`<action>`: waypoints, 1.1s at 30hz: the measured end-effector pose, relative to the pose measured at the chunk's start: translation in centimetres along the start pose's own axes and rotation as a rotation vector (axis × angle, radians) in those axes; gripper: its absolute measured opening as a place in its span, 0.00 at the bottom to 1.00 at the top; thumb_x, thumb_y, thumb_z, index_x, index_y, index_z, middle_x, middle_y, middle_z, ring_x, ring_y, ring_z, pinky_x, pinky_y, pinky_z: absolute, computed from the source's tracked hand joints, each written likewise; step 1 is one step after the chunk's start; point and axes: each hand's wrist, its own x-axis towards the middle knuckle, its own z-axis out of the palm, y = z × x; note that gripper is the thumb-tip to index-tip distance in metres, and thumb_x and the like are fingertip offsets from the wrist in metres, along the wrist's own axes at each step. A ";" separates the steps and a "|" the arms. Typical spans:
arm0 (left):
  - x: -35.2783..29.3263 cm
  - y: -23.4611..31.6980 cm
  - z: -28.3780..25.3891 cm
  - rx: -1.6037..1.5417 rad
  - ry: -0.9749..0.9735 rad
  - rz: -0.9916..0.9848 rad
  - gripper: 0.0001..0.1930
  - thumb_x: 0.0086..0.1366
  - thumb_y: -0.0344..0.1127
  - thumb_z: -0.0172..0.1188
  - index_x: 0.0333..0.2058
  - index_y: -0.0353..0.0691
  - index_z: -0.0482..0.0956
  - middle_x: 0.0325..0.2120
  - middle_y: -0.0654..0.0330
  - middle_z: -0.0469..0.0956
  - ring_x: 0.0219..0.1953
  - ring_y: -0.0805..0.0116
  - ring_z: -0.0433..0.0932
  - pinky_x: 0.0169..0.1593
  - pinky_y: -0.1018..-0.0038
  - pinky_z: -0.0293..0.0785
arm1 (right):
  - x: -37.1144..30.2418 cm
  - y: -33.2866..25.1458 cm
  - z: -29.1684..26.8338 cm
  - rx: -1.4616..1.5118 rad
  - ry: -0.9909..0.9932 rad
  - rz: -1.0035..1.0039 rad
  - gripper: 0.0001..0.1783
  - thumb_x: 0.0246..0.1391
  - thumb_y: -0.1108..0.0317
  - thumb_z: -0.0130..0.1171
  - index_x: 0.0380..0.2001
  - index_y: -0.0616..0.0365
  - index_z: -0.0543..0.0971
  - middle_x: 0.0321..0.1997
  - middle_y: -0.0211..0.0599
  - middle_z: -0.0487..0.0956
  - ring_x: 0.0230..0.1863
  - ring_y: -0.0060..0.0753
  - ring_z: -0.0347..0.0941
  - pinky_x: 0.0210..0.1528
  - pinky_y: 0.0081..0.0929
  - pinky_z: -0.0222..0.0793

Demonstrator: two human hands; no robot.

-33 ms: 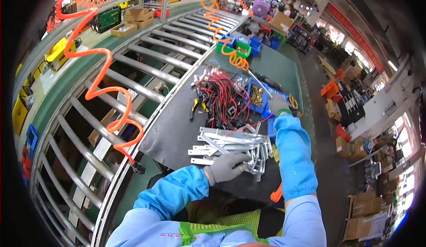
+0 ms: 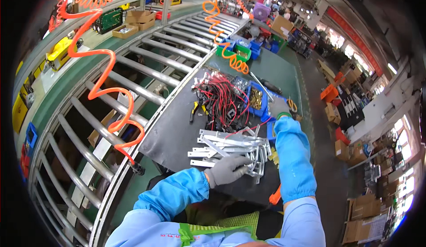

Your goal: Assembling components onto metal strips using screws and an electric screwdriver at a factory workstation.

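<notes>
My left hand (image 2: 228, 170), in a grey glove, lies at the near edge of a pile of flat silvery metal brackets (image 2: 222, 149). Its fingers are stretched over the brackets and touch them, with the thumb apart and nothing visible between. Farther right, my right hand (image 2: 278, 106), also gloved, is at the blue parts bins. A thin metal rod (image 2: 262, 86) runs from it toward the far left; the fingers are curled around the rod's near end, which they hide. Brass-coloured small parts fill a blue bin (image 2: 256, 98) just left of that hand.
Beyond the brackets lies a heap of red and black wires (image 2: 224, 98), with yellow-and-black pliers (image 2: 194, 112) beside it. Yellow-handled scissors (image 2: 292, 105) lie right of my right hand. A roller conveyor (image 2: 146, 71) borders the table's left; an orange coiled hose (image 2: 122, 91) hangs over it.
</notes>
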 end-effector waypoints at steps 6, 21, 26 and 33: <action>-0.8 0.3 1.2 0.039 -0.173 -0.008 0.16 0.67 0.39 0.57 0.49 0.36 0.76 0.43 0.48 0.79 0.45 0.49 0.79 0.49 0.62 0.75 | -0.3 0.7 6.9 -0.099 -0.006 0.141 0.16 0.51 0.62 0.55 0.40 0.56 0.83 0.44 0.54 0.80 0.46 0.58 0.77 0.51 0.49 0.72; -0.3 -0.3 0.2 0.056 -0.175 -0.047 0.17 0.67 0.40 0.56 0.50 0.37 0.76 0.45 0.48 0.78 0.46 0.47 0.78 0.49 0.62 0.75 | 0.2 -3.1 -3.4 0.273 0.451 0.046 0.18 0.54 0.55 0.58 0.43 0.54 0.78 0.33 0.54 0.80 0.41 0.56 0.78 0.41 0.51 0.72; -0.5 -0.2 0.2 0.081 -0.148 -0.041 0.17 0.67 0.40 0.57 0.50 0.38 0.76 0.43 0.48 0.79 0.45 0.48 0.79 0.48 0.62 0.75 | -2.5 -7.4 -17.4 0.303 0.872 -0.095 0.19 0.55 0.50 0.60 0.39 0.54 0.80 0.25 0.50 0.78 0.27 0.53 0.75 0.31 0.43 0.70; -1.0 -0.5 0.1 0.080 -0.079 -0.030 0.16 0.67 0.39 0.56 0.50 0.39 0.76 0.43 0.49 0.79 0.45 0.49 0.79 0.48 0.62 0.75 | -4.8 -8.0 -25.7 0.197 1.212 -0.345 0.13 0.61 0.58 0.55 0.38 0.56 0.80 0.33 0.46 0.79 0.33 0.45 0.76 0.37 0.38 0.70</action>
